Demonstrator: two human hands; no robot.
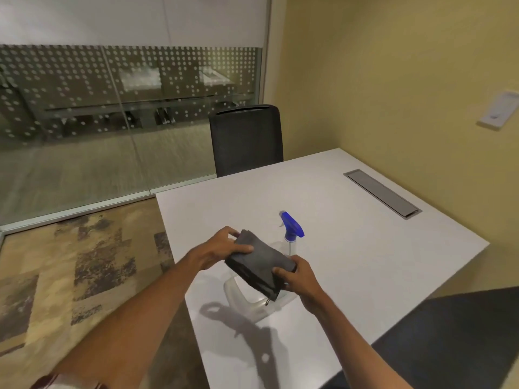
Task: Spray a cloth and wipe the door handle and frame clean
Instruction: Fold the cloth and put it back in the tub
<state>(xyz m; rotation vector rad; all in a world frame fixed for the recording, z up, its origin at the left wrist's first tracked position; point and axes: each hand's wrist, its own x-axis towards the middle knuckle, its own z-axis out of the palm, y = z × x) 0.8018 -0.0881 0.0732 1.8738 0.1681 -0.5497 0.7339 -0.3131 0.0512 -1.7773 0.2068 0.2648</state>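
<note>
A folded dark grey cloth is held above the white table by both hands. My left hand grips its far left end, thumb on top. My right hand pinches its near right corner. Behind and under the cloth stands a clear spray bottle with a blue trigger head, upright on the table and partly hidden by the cloth. No door handle or door frame is in view.
A black office chair stands at the table's far side. A grey cable hatch is set into the tabletop. A glass partition with dotted film runs along the left above patterned carpet. A switch plate hangs on the yellow wall.
</note>
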